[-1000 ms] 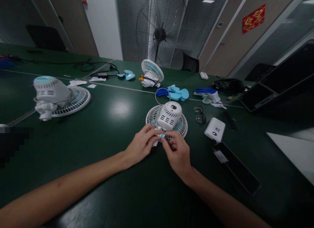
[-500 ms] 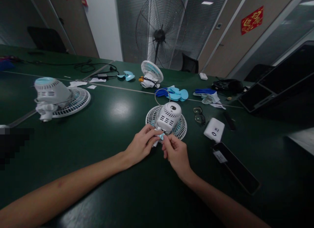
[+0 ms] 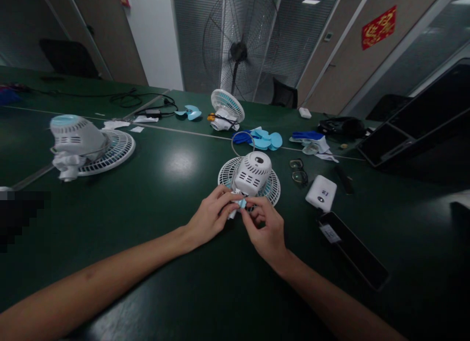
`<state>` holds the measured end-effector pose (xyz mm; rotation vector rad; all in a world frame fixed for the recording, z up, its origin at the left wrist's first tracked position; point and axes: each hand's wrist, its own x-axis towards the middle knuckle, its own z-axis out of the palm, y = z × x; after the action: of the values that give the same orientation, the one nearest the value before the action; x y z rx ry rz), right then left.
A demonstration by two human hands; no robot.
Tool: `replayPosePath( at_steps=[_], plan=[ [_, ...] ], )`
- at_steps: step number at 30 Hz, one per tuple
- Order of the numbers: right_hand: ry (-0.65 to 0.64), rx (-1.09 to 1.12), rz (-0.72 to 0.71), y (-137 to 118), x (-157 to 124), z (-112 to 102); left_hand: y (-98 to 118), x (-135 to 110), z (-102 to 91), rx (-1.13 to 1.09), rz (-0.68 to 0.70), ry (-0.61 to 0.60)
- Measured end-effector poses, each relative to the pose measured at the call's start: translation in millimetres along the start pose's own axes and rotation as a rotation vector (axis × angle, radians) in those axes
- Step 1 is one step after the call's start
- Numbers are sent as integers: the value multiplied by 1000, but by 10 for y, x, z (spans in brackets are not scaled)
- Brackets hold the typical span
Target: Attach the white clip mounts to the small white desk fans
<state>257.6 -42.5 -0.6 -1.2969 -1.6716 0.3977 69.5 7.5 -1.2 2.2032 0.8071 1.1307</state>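
Note:
A small white fan (image 3: 250,173) lies face down on the dark green table, its round grille (image 3: 274,188) underneath and its motor housing upward. At the near end of the fan sits a small light-blue knob (image 3: 241,203). My left hand (image 3: 210,215) pinches it from the left, thumb and fingers closed on it. My right hand (image 3: 267,229) reaches in from the right, with thumb and index fingertip closed at the knob's right side. The fingers partly cover the knob and the white part of the fan it sits on.
Another white fan (image 3: 82,147) lies at the left, and a third (image 3: 225,111) stands behind. Light-blue fan blades (image 3: 266,139), gloves (image 3: 312,143), glasses (image 3: 298,172), a white power bank (image 3: 321,193) and a phone (image 3: 354,250) lie to the right and back. Cables (image 3: 132,97) run across the far left.
My right thumb and index finger have shifted their grip around the knob, the index finger now stretched over its top right. My left hand and the fan stay in place.

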Motion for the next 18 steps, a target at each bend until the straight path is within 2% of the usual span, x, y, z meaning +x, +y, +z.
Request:
replayPosePath(
  at_steps=[6, 8, 11, 16, 18],
  plan=[
    [-40, -71, -97, 91, 15, -36, 15, 8, -7, -15, -4, -1],
    [-59, -66, -81, 102, 35, -54, 21, 11, -9, -12, 0, -1],
    [-87, 68, 105, 71, 69, -39, 24, 11, -8, 2, 4, 2],
    [-227, 612, 633, -81, 108, 39, 24, 7, -7, 15, 14, 1],
    [-230, 660, 691, -116, 99, 46, 22, 7, -9, 10, 10, -4]
  ],
)
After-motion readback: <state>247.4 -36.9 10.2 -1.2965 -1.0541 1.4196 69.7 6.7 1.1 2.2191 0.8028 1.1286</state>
